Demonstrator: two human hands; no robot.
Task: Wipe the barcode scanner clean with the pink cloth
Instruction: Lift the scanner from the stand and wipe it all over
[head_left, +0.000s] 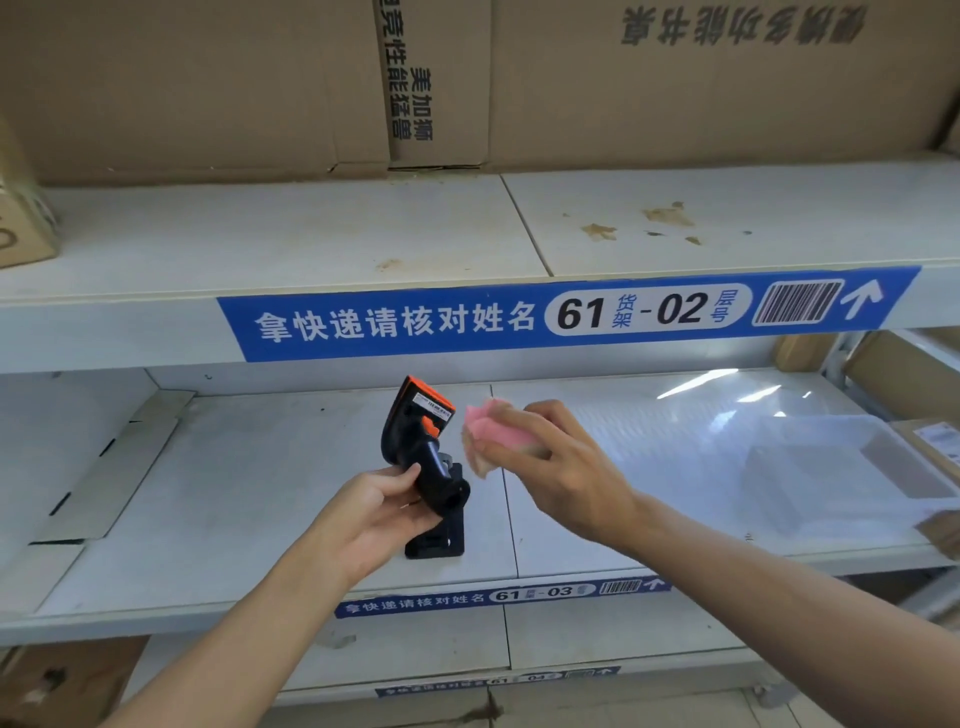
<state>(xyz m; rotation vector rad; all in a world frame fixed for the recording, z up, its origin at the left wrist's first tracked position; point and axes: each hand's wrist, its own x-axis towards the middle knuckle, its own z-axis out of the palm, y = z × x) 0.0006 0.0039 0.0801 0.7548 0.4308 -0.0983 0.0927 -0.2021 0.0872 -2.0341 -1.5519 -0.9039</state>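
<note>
Centre frame: left hand (382, 506) has fingers wrapped round the barcode scanner (422, 441) handle, held above the shelf (249, 493). Just right, right hand (558, 457) pinches the bunched pink cloth (496, 428) near the scanner head. Risk: hard wipe twists scanner loose, since the grip sits low.

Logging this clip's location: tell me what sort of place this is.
Probably a parcel pickup station or small warehouse: metal shelves with blue numbered barcode labels, stacked cardboard boxes, and a handheld barcode scanner.
</note>
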